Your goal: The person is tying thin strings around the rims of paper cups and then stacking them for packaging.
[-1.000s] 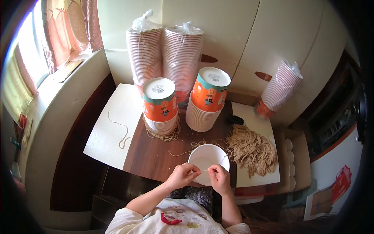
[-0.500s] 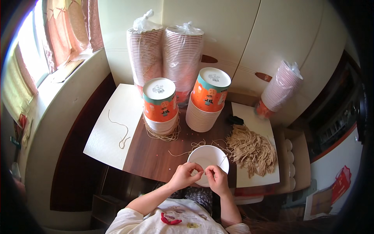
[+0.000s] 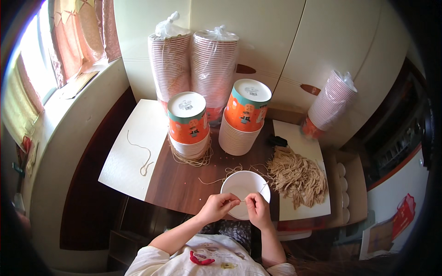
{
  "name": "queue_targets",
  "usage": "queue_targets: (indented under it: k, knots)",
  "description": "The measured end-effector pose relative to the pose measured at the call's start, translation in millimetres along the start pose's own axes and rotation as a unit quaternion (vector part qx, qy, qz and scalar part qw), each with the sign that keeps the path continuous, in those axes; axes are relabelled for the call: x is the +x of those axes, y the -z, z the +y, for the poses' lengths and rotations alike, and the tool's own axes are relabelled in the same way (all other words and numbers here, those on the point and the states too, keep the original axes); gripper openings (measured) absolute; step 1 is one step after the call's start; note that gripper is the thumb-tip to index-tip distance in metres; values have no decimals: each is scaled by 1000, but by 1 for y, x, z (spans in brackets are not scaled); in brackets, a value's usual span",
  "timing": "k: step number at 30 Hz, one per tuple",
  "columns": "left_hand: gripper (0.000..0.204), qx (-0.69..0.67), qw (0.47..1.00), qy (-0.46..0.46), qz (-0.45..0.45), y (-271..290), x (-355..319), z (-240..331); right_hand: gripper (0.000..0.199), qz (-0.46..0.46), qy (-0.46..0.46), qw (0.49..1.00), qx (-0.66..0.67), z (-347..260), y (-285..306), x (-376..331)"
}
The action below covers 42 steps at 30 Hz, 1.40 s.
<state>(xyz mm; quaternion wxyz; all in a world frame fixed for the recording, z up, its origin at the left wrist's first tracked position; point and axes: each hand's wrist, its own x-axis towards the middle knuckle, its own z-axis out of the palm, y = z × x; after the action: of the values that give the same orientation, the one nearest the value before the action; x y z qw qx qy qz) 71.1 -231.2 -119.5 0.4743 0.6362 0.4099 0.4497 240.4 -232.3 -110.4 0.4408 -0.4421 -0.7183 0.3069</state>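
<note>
My left hand (image 3: pixel 218 206) and my right hand (image 3: pixel 258 210) face each other over the near rim of a white paper bucket (image 3: pixel 237 181). Both sets of fingertips pinch a thin tan string (image 3: pixel 243 200), a short piece of which shows between them. One strand rises from near my right fingers against the bucket's inner wall. Past the bucket's far rim, loose tan string (image 3: pixel 230 171) lies on the brown tabletop (image 3: pixel 172 184). To the right, a heap of cut tan strings (image 3: pixel 298 177) covers part of a white panel (image 3: pixel 294 213).
Two upside-down stacks of orange-and-teal paper buckets (image 3: pixel 188 125) (image 3: pixel 247 112) stand mid-table, the left one on coiled string. Plastic-wrapped bucket stacks (image 3: pixel 169 64) (image 3: pixel 215 64) (image 3: pixel 332 101) stand behind. A black object (image 3: pixel 277 140) touches the heap. An open cardboard box (image 3: pixel 357 193) sits right.
My fingertips have drawn slightly apart, and more of the string shows between them. The bucket and everything else stay in place.
</note>
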Motion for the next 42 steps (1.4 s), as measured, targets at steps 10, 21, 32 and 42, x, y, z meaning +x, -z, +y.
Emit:
queue_targets:
  k: [10, 21, 32, 42]
  knots:
    - [6, 59, 997, -49, -23, -1, 1, 7, 4, 59, 37, 996, -48, 3, -15, -2]
    - [16, 96, 995, -6, 1, 6, 2, 15, 14, -4, 27, 1000, -6, -6, 0, 4]
    - [13, 133, 982, -134, 25, 6, 13, 23, 17, 26, 56, 998, 28, 10, -3, 16]
    - [11, 254, 959, -122, 32, 10, -3, -5, 17, 99, 0, 969, 227, 0, 19, 35]
